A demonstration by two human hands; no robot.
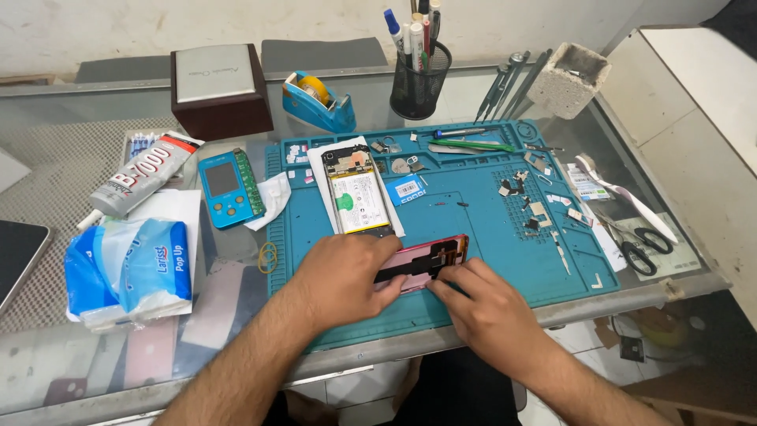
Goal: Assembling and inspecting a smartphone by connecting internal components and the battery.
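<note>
In the head view, a pink phone panel (422,264) lies flat near the front edge of a blue repair mat (473,229) on the glass counter (71,158), with both hands on it. The left hand (347,276) rests palm down over the panel's left end, its fingers curled loosely on top to pin it rather than closed around it. The right hand (485,304) sits at the panel's lower right edge with its fingers pinched together on a thin dark-green tool (456,289), whose tip meets the panel's edge. The panel looks thin, light and stiff, yet likely brittle: a part of this kind would probably crack or bend if flexed, and its smooth face may slide on the mat, so I judge it best held by its long edges or pressed flat, never lifted by 1 corner. Its long axis runs left to right, tilted slightly so the right end lies farther from the person; a dark strip runs along its upper face, and the right end shows a small orange-brown part. Just behind it lies an opened phone body (359,193) with a white battery, its long axis running away from the person, roughly crosswise to the panel. Small loose parts (524,197) are scattered on the mat's right half, scissors (643,248) lie off its right edge, and a tissue pack (130,268) sits well apart on the left.
</note>
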